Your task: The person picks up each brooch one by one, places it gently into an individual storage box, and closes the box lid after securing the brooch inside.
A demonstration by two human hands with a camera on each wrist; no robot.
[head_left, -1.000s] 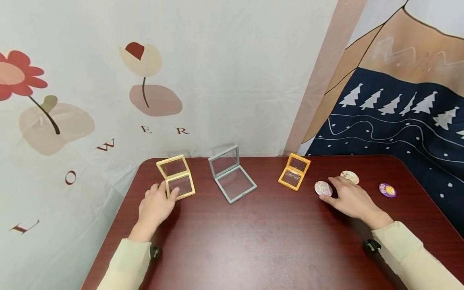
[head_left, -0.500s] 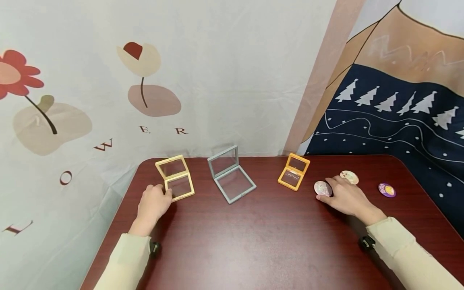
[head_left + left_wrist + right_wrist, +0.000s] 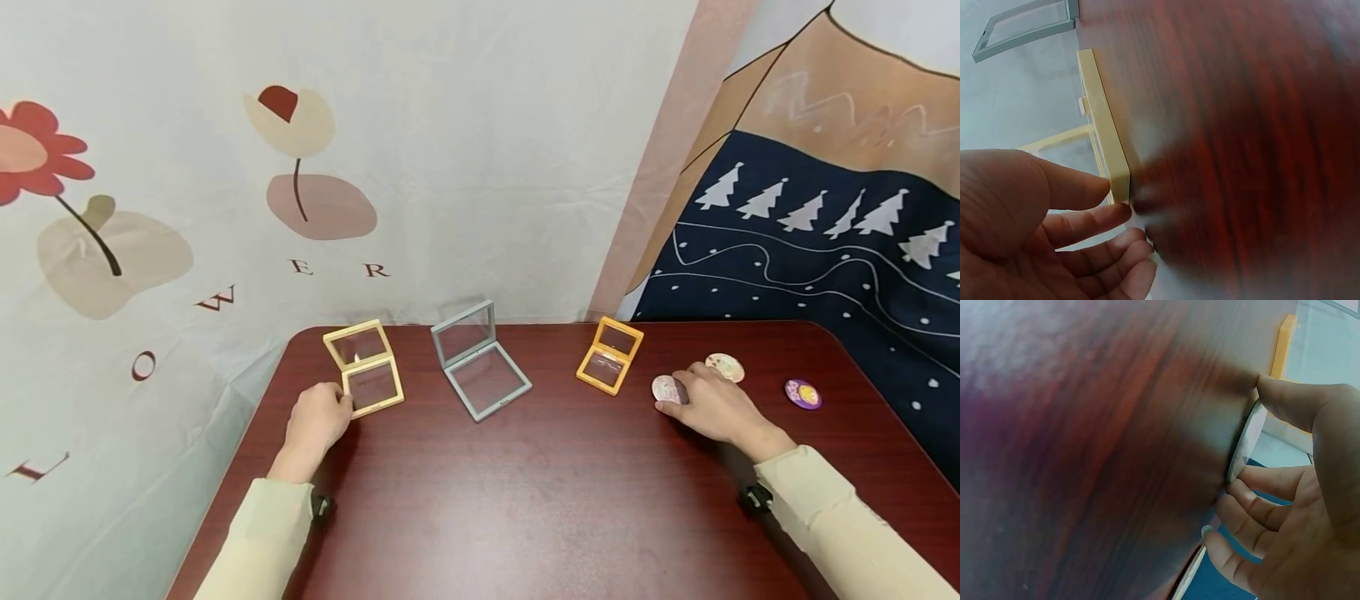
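A pale yellow display frame [image 3: 367,364] with clear film windows stands opened out at the table's left. My left hand [image 3: 318,421] pinches its near left corner, the thumb on top and the index finger at the edge in the left wrist view [image 3: 1094,187]. To the right, my right hand [image 3: 716,404] holds a round pinkish-white badge [image 3: 665,389] between thumb and index finger at its rim. The right wrist view shows this badge [image 3: 1247,440] edge-on at the tabletop. Part of it is covered by my fingers. A cream patterned badge [image 3: 725,367] lies just behind that hand.
An opened grey display frame [image 3: 504,402] stands at the back middle. An orange one [image 3: 609,353] is opened left of the badges. A purple badge [image 3: 803,394] lies at the far right. Printed cloth [image 3: 480,167] hangs behind the dark red table [image 3: 525,500].
My left thumb and fingers have closed onto the yellow frame's corner. The right thumb and index finger have drawn in around the pinkish-white badge. The frames stay in place.
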